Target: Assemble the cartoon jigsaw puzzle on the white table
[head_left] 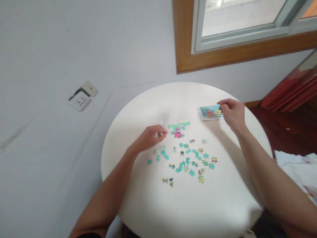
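My left hand [154, 136] is closed in a pinch just left of a partly joined jigsaw puzzle [177, 133], which shows a pink starfish figure below a green strip. Whether a small piece sits between those fingertips I cannot make out. Over the right end of a printed picture card [209, 113] is my right hand [232, 113], its thumb and fingers drawn together. It covers part of the card, and anything in its fingers is hidden. Loose puzzle pieces [187, 160], teal, yellow and pale green, lie scattered nearer to me.
Everything lies on a round white table [153, 205]. A wall with a socket [80, 100] runs along the left and back, below a wood-framed window [184, 61]. At the right are a red curtain [284, 89] and white papers or cloth [294, 168].
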Demonstrator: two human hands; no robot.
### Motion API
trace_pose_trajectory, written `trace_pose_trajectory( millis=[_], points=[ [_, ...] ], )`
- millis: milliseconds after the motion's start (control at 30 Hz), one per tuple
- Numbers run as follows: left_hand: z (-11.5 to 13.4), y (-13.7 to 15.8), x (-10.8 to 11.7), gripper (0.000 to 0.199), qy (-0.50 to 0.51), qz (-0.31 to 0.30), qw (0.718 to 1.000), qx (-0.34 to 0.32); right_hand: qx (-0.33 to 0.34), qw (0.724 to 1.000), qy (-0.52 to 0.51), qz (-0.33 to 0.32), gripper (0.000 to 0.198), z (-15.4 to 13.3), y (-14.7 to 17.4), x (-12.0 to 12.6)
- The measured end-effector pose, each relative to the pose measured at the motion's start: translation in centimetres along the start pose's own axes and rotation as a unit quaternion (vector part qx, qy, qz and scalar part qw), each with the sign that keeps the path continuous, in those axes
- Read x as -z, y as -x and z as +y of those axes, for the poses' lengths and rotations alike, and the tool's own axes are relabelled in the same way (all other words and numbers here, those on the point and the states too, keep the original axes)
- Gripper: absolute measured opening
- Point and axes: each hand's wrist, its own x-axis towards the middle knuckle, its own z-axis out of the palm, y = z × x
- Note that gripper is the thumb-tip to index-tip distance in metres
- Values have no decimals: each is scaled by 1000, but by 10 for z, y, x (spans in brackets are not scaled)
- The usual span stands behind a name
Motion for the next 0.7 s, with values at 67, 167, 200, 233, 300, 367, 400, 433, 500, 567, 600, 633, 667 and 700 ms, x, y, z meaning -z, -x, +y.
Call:
trace_pose_trajectory(
  millis=[67, 167, 200, 233, 300, 367, 400, 433, 500, 567, 600, 633, 667, 700],
  points=[
    [10, 2, -4, 14, 15, -90, 995, -45, 2, 1000, 0, -10, 27, -1, 1, -1],
    [21, 5, -8, 13, 24, -186, 978, -87, 3, 1000, 9, -28, 27, -6, 5, -4],
    [22, 5, -7, 13, 17, -190, 978, -85, 3, 999, 14, -36, 27, -8, 6, -5],
    [21, 5, -6, 13, 6, -178, 981, -73, 3, 999, 19, -44, 27, -11, 8, -6],
    [14, 4, 0, 14, -27, -120, 992, -28, 3, 998, 26, -59, 27, -15, 11, -8],
    [3, 4, 7, 15, -59, -66, 996, 17, 6, 997, 28, -72, 27, -17, 14, -10],
    [-2, 4, 11, 13, -68, -55, 996, 35, 8, 996, 29, -78, 27, -17, 15, -11],
    [-6, 5, 13, 12, -72, -56, 994, 51, 10, 996, 29, -84, 27, -17, 16, -12],
    [-12, 7, 15, 10, -66, -76, 993, 66, 16, 995, 31, -93, 27, -16, 17, -14],
    [-13, 9, 14, 10, -51, -115, 990, 60, 26, 994, 33, -100, 27, -15, 19, -16],
    [-12, 10, 12, 11, -44, -134, 989, 54, 31, 994, 35, -104, 27, -15, 20, -17],
    [-11, 11, 10, 11, -40, -151, 987, 48, 35, 993, 37, -109, 27, -16, 21, -18],
    [-9, 11, 9, 13, -40, -166, 984, 44, 40, 992, 41, -114, 27, -17, 22, -19],
    [-8, 11, 7, 14, -41, -179, 982, 42, 44, 991, 44, -119, 27, -19, 24, -19]
  ],
)
